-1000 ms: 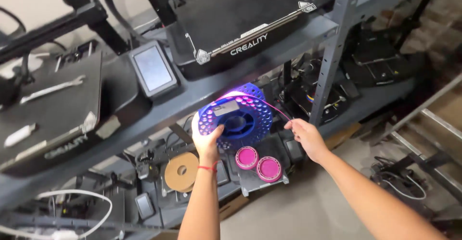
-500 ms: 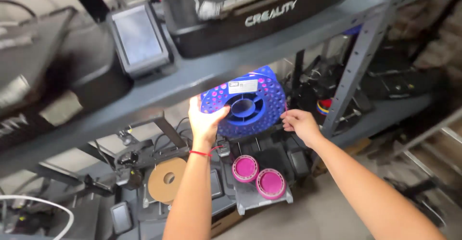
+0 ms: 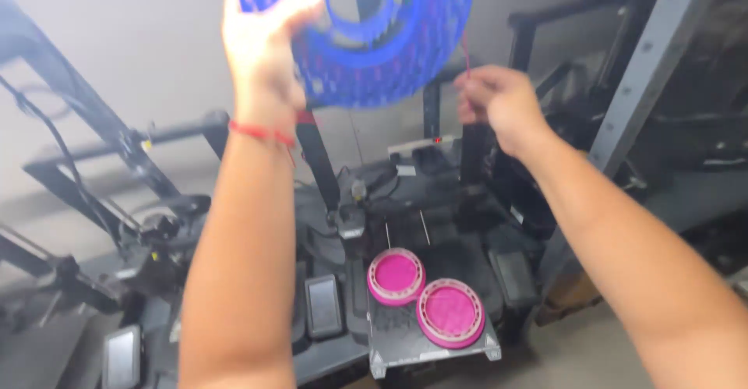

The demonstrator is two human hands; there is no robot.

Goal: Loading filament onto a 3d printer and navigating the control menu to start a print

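Note:
A blue perforated filament spool (image 3: 389,54) is raised at the top of the view, partly cut off by the frame edge. My left hand (image 3: 265,46), with a red string on its wrist, grips the spool's left rim. My right hand (image 3: 499,104) is just right of the spool, fingers pinched on a thin reddish filament strand (image 3: 466,54) that runs up to the spool. Below, a 3D printer (image 3: 405,202) holds a build plate (image 3: 389,354) with two round pink printed discs (image 3: 396,276) (image 3: 450,312).
A grey metal shelf post (image 3: 654,61) rises at the right. Another black printer frame (image 3: 101,163) stands at the left. Small touchscreen units (image 3: 321,305) (image 3: 121,358) lie beside the plate. Concrete floor (image 3: 576,358) shows at the lower right.
The view has dropped below the shelf and closer to the lower printer. Both hands have stayed on the spool and strand, which now sit higher in the frame.

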